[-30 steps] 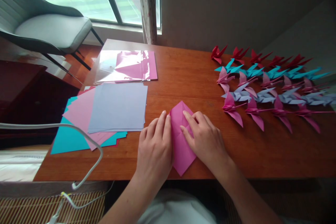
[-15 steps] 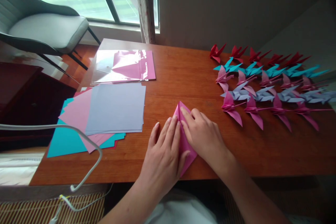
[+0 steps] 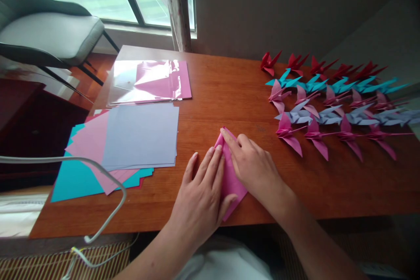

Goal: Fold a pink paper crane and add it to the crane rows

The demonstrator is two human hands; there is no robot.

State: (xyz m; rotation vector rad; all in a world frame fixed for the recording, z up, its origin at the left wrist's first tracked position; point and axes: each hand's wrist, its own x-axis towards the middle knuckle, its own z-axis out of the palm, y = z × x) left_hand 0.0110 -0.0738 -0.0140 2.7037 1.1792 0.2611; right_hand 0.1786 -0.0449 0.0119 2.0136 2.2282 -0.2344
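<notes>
A bright pink folded sheet of origami paper (image 3: 233,183) lies on the table close to the front edge, in a narrow kite shape with its point away from me. My left hand (image 3: 201,192) rests flat along its left side, fingers stretched forward and thumb out over the paper. With the extended index finger, my right hand (image 3: 254,162) presses on the far tip; its other fingers are bent and partly hidden. Neither hand lifts the paper. Finished paper cranes stand in rows to the right, the closest being magenta cranes (image 3: 315,138).
Loose grey-blue sheets (image 3: 141,135) overlap pink sheets (image 3: 88,140) and turquoise sheets (image 3: 75,179) at left. Behind them lies a clear packet of paper (image 3: 154,81). A white cable (image 3: 114,179) loops over the front left. A chair (image 3: 52,35) stands beyond the table (image 3: 226,83).
My right index finger has slid forward a little to the paper's far tip. My left hand stays in nearly the same place on the paper. The view has shifted slightly.
</notes>
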